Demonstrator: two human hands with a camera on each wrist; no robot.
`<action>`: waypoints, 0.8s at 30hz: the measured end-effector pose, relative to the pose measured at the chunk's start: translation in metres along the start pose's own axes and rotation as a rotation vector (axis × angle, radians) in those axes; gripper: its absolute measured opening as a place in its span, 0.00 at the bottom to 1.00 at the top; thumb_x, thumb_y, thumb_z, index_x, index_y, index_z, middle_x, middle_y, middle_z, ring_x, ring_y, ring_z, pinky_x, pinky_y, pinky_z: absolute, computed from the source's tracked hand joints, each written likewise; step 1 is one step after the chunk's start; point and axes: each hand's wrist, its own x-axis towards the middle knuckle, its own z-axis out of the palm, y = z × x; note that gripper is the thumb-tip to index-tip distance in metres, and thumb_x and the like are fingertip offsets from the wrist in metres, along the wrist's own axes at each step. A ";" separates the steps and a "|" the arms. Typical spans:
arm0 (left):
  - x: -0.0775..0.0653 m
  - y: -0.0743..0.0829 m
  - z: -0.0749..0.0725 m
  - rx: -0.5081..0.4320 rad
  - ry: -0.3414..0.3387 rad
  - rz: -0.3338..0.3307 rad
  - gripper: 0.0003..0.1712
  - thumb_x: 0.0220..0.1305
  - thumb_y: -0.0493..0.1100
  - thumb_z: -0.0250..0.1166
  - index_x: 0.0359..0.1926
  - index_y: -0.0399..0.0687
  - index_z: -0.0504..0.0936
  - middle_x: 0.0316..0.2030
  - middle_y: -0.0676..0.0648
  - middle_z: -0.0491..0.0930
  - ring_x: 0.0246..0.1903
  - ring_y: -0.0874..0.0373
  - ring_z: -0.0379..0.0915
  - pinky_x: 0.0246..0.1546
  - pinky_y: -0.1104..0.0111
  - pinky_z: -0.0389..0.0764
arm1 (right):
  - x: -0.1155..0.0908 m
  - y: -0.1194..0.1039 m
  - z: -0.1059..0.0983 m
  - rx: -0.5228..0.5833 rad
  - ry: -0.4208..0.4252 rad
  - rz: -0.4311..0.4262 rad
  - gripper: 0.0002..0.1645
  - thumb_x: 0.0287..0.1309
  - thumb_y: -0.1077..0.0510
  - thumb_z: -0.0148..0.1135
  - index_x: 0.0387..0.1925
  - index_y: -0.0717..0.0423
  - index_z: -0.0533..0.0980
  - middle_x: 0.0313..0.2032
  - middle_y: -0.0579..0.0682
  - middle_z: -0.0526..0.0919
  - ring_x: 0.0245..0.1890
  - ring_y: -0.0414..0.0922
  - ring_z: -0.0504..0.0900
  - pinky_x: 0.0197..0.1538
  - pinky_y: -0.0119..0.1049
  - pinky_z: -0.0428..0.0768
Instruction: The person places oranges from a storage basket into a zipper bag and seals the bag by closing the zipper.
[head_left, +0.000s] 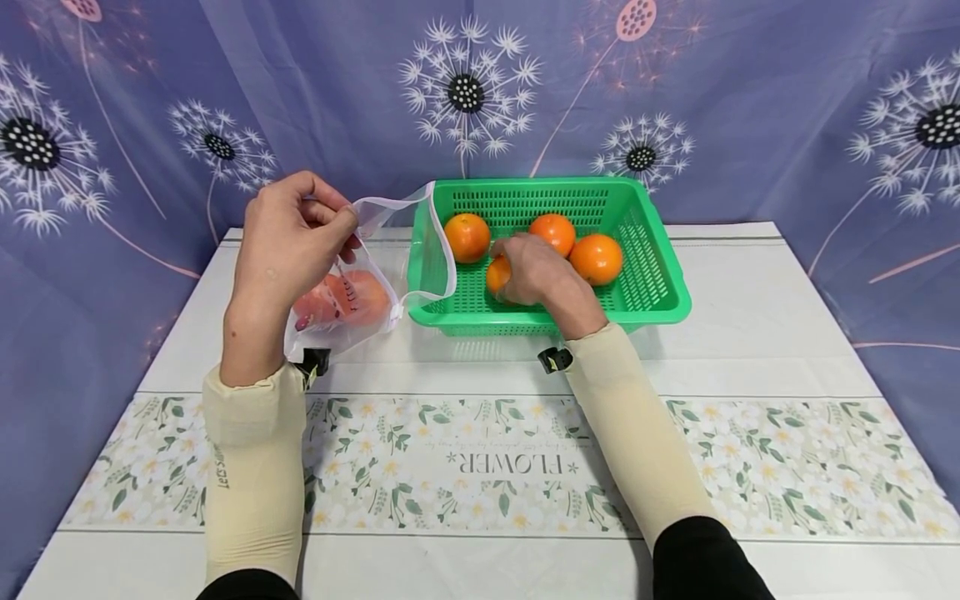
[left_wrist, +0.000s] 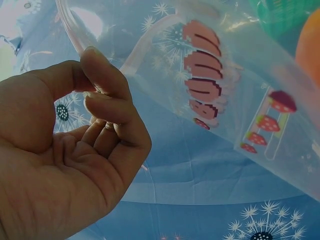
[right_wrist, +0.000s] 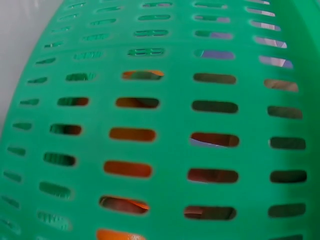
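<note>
My left hand (head_left: 288,242) pinches the white-edged rim of a clear zip bag (head_left: 342,337) between thumb and fingertips, and the bag's mouth gapes toward the basket. Orange fruit (head_left: 367,298) shows through the film low in the bag. Pink lettering and small strawberries are printed on the bag (left_wrist: 205,75) in the left wrist view. Inside the green basket (head_left: 671,315), my right hand (head_left: 538,271) grips an orange (head_left: 497,277), its fingers curled over the top. Only slivers of orange and hand show through the basket's slots in the right wrist view.
Other oranges lie in the basket: one at the left (head_left: 467,238), one behind my hand (head_left: 553,233) and one to its right (head_left: 597,259). A floral-banded cloth (head_left: 517,508) covers the table. Behind it hangs a purple dandelion-print curtain (head_left: 337,92).
</note>
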 end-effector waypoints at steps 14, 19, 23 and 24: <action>0.000 0.001 0.001 0.010 -0.006 -0.006 0.06 0.71 0.44 0.65 0.39 0.46 0.82 0.21 0.53 0.86 0.20 0.61 0.83 0.15 0.69 0.70 | -0.001 0.001 0.000 -0.005 0.012 -0.039 0.39 0.59 0.60 0.75 0.72 0.57 0.73 0.69 0.58 0.75 0.65 0.55 0.73 0.68 0.51 0.76; -0.001 0.001 0.001 0.004 -0.008 -0.001 0.06 0.71 0.44 0.65 0.38 0.47 0.82 0.21 0.53 0.86 0.20 0.60 0.84 0.15 0.68 0.71 | -0.004 0.001 -0.003 0.027 0.052 -0.070 0.38 0.57 0.61 0.75 0.70 0.59 0.75 0.66 0.57 0.78 0.64 0.55 0.74 0.68 0.50 0.76; -0.001 0.001 0.002 0.005 -0.008 -0.005 0.06 0.71 0.44 0.65 0.38 0.48 0.82 0.21 0.53 0.86 0.20 0.60 0.84 0.16 0.68 0.71 | -0.007 0.002 -0.007 0.049 0.075 -0.090 0.39 0.56 0.62 0.75 0.69 0.59 0.74 0.61 0.57 0.80 0.60 0.55 0.75 0.66 0.50 0.76; -0.001 0.001 0.002 0.005 -0.009 -0.006 0.06 0.71 0.45 0.65 0.38 0.47 0.82 0.21 0.53 0.86 0.20 0.60 0.84 0.16 0.68 0.70 | -0.007 0.002 -0.008 0.054 0.076 -0.093 0.39 0.56 0.62 0.75 0.69 0.59 0.74 0.60 0.57 0.80 0.59 0.55 0.75 0.65 0.50 0.77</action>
